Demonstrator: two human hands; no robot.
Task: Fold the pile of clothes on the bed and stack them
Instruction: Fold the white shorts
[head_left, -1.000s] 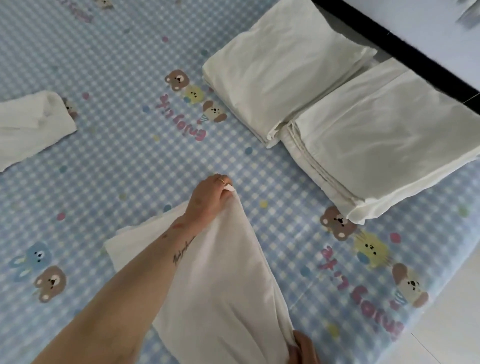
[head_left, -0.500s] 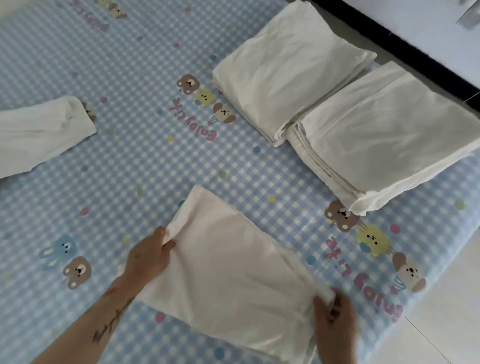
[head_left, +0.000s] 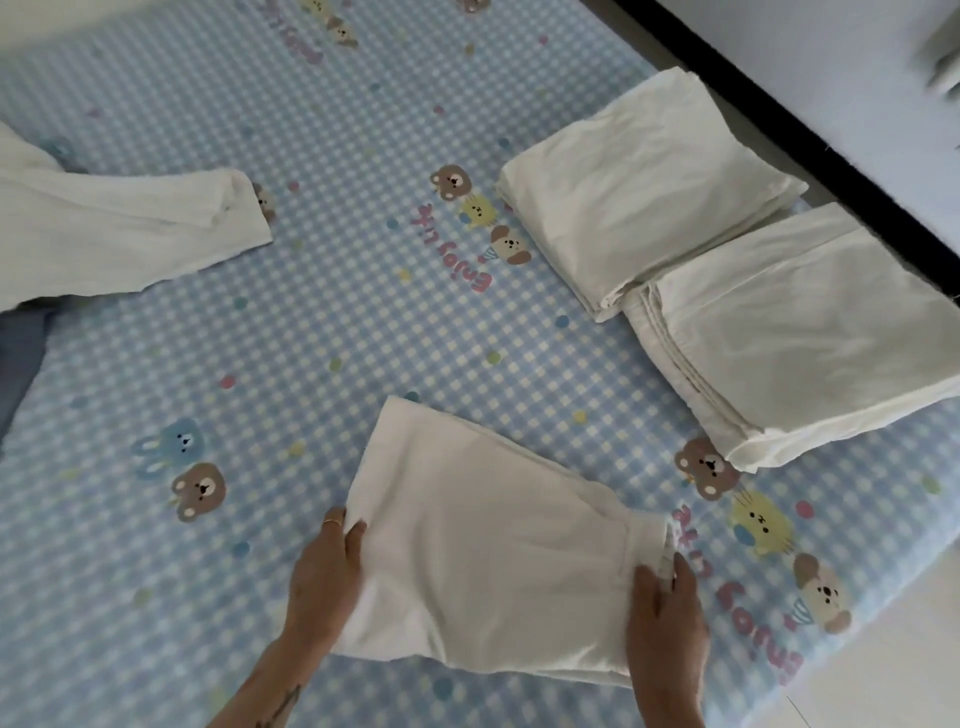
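Note:
A white garment (head_left: 488, 551), folded into a rough rectangle, lies flat on the blue checked bed sheet (head_left: 322, 332) near the front edge. My left hand (head_left: 324, 577) grips its left edge, thumb on top. My right hand (head_left: 665, 618) holds its right edge at the waistband end. Two stacks of folded white cloth sit at the right: the far stack (head_left: 644, 192) and the nearer stack (head_left: 800, 332), side by side and touching. An unfolded white garment (head_left: 114, 228) lies at the far left.
A dark blue cloth (head_left: 21, 348) shows at the left edge below the unfolded garment. A black bed frame rail (head_left: 810, 135) runs diagonally at the upper right. The pale floor (head_left: 893, 644) lies beyond the bed's right front edge.
The garment was folded over from a raised flap and laid flat. My left hand came back from the far corner to the left edge, and my right hand took the right edge.

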